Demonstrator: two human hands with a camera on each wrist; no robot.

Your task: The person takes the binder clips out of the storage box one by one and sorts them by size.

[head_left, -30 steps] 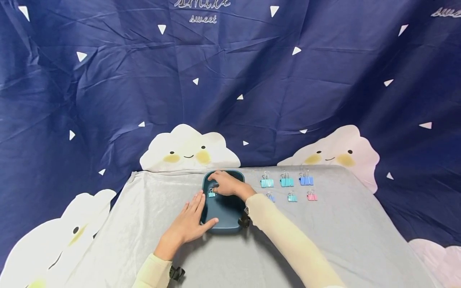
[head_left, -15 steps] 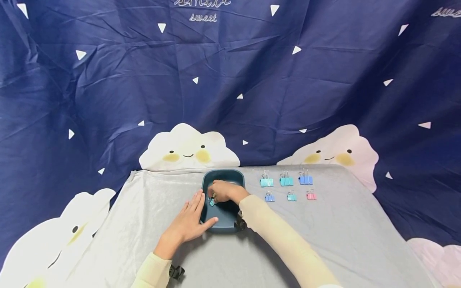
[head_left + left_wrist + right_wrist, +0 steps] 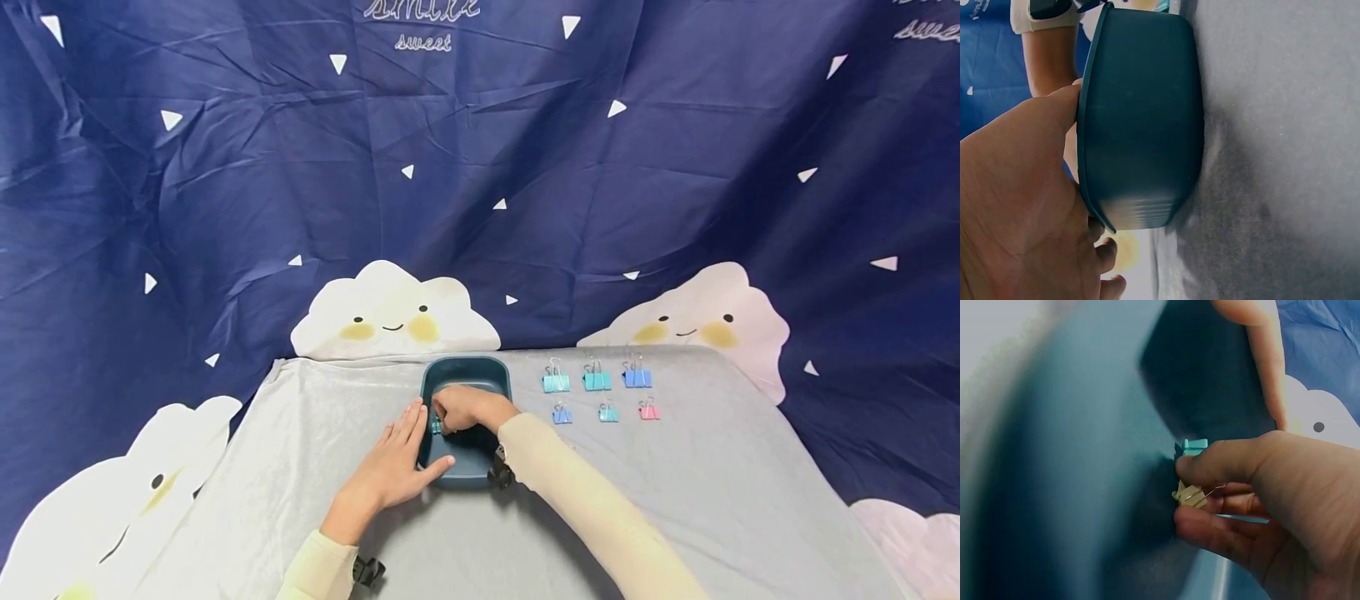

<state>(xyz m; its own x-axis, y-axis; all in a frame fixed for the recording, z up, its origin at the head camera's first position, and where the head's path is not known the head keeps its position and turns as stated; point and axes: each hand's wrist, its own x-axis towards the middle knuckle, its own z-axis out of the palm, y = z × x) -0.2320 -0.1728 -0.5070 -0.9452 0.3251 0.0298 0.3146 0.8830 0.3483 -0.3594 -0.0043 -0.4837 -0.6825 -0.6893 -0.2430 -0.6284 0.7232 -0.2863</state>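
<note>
My right hand (image 3: pixel 465 407) reaches into a dark teal box (image 3: pixel 471 460). In the right wrist view its thumb and fingers pinch a small yellow binder clip (image 3: pixel 1190 495), whose wire handle points back toward the palm. Right at the thumb tip is a small turquoise binder clip (image 3: pixel 1195 445); whether it is also held cannot be seen. Along the box's left rim lie the straight fingers of my left hand (image 3: pixel 393 458), its thumb over the near side. The left wrist view shows that hand against the rim and the outer wall of the box (image 3: pixel 1141 119).
Right of the box, two rows of binder clips stand on the grey cloth (image 3: pixel 720 500). The back row has larger ones, including a blue clip (image 3: pixel 637 378); the front row has smaller ones, including a pink clip (image 3: pixel 649 412). A blue curtain (image 3: pixel 480 167) hangs behind.
Inside the box, my right hand has moved nearer to me and its fingers have closed up. The turquoise clip has shifted the same way, against the left wall. My left hand has stayed put.
</note>
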